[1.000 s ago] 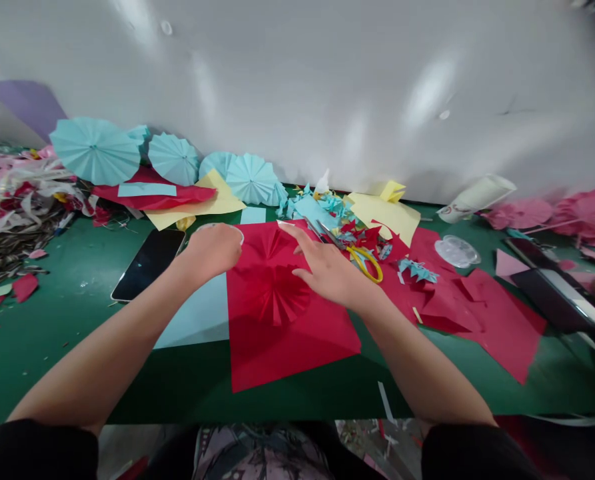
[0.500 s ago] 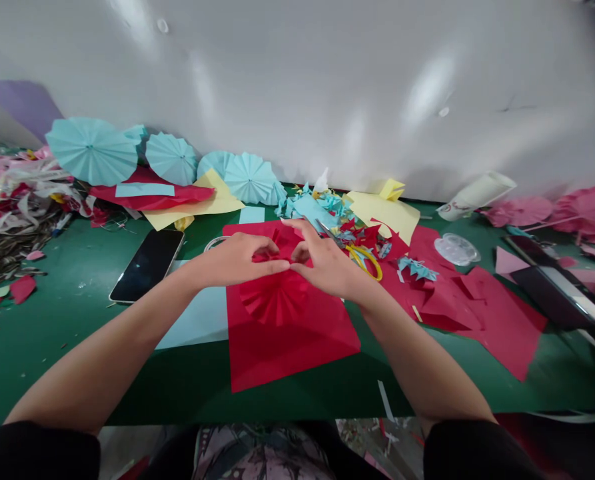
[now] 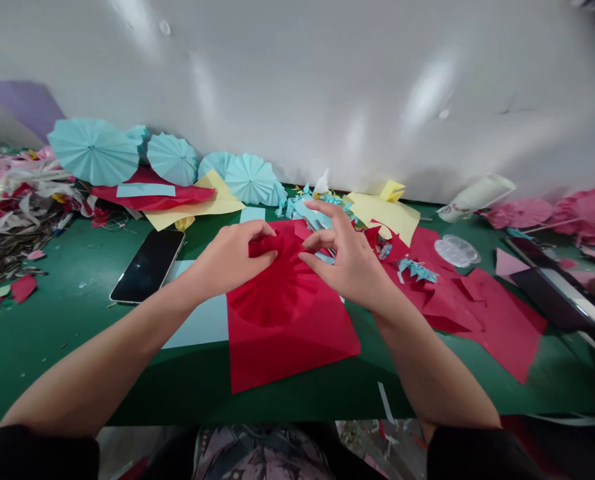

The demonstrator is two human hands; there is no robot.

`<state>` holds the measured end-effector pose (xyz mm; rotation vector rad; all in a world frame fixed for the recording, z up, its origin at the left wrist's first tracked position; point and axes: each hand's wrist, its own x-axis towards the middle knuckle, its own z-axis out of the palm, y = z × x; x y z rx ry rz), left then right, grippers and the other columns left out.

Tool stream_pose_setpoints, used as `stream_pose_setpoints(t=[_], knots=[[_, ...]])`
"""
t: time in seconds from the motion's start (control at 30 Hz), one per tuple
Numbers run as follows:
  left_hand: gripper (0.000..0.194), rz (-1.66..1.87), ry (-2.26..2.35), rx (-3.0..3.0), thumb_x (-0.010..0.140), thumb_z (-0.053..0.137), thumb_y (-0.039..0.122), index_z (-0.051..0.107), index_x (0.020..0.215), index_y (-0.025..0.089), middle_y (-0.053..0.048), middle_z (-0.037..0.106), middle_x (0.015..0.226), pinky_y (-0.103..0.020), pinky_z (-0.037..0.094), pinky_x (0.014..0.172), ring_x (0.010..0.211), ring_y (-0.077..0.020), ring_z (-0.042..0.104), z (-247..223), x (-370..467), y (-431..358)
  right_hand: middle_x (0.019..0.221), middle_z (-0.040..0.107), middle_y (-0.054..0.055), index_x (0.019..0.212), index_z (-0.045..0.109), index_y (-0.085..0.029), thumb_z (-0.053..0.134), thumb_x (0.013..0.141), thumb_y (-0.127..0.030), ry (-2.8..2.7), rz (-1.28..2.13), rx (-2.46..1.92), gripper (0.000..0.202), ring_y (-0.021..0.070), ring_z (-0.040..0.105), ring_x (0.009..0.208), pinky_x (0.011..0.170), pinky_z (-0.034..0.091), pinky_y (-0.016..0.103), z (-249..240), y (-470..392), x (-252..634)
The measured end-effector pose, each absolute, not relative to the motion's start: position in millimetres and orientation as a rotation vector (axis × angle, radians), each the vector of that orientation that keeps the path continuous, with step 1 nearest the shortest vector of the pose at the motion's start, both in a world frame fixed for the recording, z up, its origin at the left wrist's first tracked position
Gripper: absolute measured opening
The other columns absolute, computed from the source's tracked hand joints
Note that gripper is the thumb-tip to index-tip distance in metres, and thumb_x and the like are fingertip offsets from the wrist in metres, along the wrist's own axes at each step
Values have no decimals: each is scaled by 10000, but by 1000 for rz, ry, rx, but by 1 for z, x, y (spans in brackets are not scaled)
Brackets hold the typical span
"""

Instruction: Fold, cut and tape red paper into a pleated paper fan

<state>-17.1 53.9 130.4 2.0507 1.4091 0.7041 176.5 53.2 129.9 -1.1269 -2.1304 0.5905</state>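
A pleated red paper fan (image 3: 274, 300) is spread above a flat red sheet (image 3: 297, 360) at the middle of the table. My left hand (image 3: 237, 260) holds the fan's upper left part between thumb and fingers. At its upper right is my right hand (image 3: 344, 257), with thumb and fingers apart and nothing seen between them. The fan looks wide and rounded at the bottom, and its top is partly hidden by my fingers. A light blue sheet (image 3: 200, 320) lies under my left forearm.
A phone (image 3: 148, 267) lies left. Blue paper rosettes (image 3: 251, 177) lean on the wall. Yellow sheets (image 3: 384, 213), red scraps (image 3: 502, 313), a clear round lid (image 3: 457, 251) and a white roll (image 3: 476, 197) are behind and right. Pink rosettes (image 3: 587, 213) stand far right.
My hands have moved apart; my right hand has shifted right and its fingers have opened. The red fan has spread wider and reaches further to the left and right.
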Motion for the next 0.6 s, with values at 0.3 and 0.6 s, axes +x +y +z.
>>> stream_pose_setpoints(t=[0.3,0.6], knots=[[131,743,1099,1748,741,560,252,447,747,186,40,496,701,-211,400,588,648,-88,490,135,-23,51,707,595,-39,1248,365,-255,571,779,-173,-2010,686,-1069,519,132,619,683,676,496,299,133,49,177],[127,741,1278,1868,742,556,275,491,797,181,-15,605,804,-272,472,644,750,-157,580,136,-22,50,1053,543,27,1029,556,-265,579,787,-195,-1874,596,-998,253,140,583,880,747,521,311,131,51,174]])
